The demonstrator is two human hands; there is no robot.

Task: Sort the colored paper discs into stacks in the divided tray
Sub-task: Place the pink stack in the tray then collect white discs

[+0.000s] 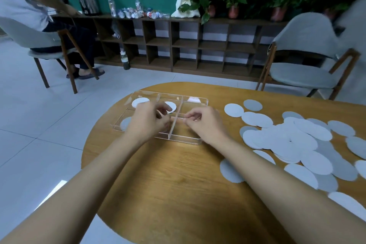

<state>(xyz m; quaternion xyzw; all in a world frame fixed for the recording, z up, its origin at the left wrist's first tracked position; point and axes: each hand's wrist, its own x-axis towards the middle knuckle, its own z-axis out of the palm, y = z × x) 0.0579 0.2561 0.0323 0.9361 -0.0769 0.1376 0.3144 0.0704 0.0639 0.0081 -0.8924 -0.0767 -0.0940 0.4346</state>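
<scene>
A clear divided tray [198, 100] lies on the wooden table. It holds a white disc [138, 101] at the far left, another white disc [172, 106] in the far middle compartment, and a grey disc [125, 124] at the near left. My left hand [150, 120] hovers over the middle compartments with curled fingers that hide what is beneath them. My right hand [205, 124] is over the right compartments, its thumb and forefinger pinched at the top edge of a clear divider [174, 125]. A pile of white and grey discs [293, 140] spreads over the table to the right.
The round table edge [87, 150] curves away close to the left of the tray. Beyond it are a seated person on a chair [39, 53] at the far left, a low shelf [198, 45] with plants, and a grey chair [305, 69] at the far right.
</scene>
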